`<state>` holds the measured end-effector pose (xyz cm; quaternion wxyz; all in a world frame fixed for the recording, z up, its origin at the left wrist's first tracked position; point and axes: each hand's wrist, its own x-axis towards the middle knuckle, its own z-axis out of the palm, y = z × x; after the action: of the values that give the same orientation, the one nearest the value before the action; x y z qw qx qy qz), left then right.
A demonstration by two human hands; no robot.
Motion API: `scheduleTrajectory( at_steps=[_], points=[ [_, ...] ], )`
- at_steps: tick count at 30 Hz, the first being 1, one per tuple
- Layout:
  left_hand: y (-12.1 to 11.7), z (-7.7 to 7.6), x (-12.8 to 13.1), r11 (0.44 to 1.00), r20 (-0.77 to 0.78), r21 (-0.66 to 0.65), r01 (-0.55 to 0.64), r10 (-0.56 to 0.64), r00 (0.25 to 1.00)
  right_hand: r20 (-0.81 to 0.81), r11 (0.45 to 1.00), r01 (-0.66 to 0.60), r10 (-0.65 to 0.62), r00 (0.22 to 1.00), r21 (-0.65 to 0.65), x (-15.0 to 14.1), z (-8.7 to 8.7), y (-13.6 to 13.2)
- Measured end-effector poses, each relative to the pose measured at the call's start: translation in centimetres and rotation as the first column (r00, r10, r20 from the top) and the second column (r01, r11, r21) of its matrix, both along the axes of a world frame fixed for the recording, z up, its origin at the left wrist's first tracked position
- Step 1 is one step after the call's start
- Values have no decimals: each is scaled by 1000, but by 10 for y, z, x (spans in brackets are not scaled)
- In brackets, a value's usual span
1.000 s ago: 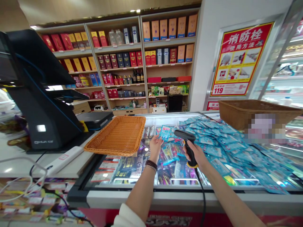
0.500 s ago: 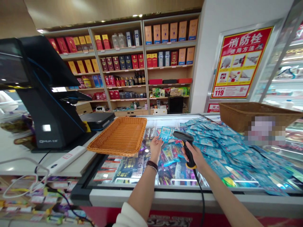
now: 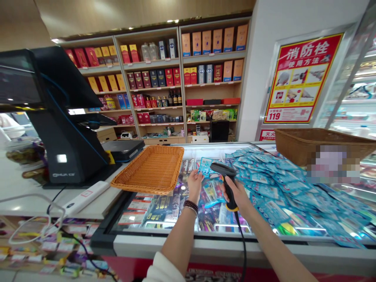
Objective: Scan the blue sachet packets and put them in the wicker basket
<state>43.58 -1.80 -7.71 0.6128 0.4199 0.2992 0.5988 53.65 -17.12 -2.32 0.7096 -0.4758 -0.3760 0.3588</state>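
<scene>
Head view: left hand [image 3: 194, 186] pinches packet [image 3: 205, 166], right hand [image 3: 235, 197] grips scanner [image 3: 223, 170]

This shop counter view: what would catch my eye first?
A red and yellow fire hydrant poster stands out on the wall at right. Below it, blue packets heap across a glass-topped freezer, where the right hand grips a black barcode scanner and the left hand holds a blue packet.

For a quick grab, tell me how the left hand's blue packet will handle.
The blue packet looks light and floppy: thin, flat, pinched at one edge by the left hand. Its glossy film is probably slippery, given the loose heap of similar packets.
</scene>
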Motion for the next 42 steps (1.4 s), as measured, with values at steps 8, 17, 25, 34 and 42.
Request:
scheduleTrajectory(
  at_steps=[8, 17, 25, 34, 42],
  points=[
    [3, -2, -1, 1000, -5, 2, 22, -22, 1000, 11, 1000, 10, -10, 1000, 25, 4, -8, 3],
    [0, 0, -1, 1000, 66, -10, 30, -29, 997, 14, 1000, 31, -31, 999, -4, -1, 1, -2],
    [-5, 17, -15, 999, 77, -30, 24, -21, 997, -4, 997, 7, -7, 1000, -74, 2, 25, -2],
    [16, 61, -101, 991, 4, 61, -118, 118, 993, -6, 995, -98, 98, 995, -20, -30, 54, 36],
    [41, 88, -216, 914, -484, 182, -362, 404, 777, -99, 978, -205, 201, 975, -36, -84, 67, 73]
  ],
)
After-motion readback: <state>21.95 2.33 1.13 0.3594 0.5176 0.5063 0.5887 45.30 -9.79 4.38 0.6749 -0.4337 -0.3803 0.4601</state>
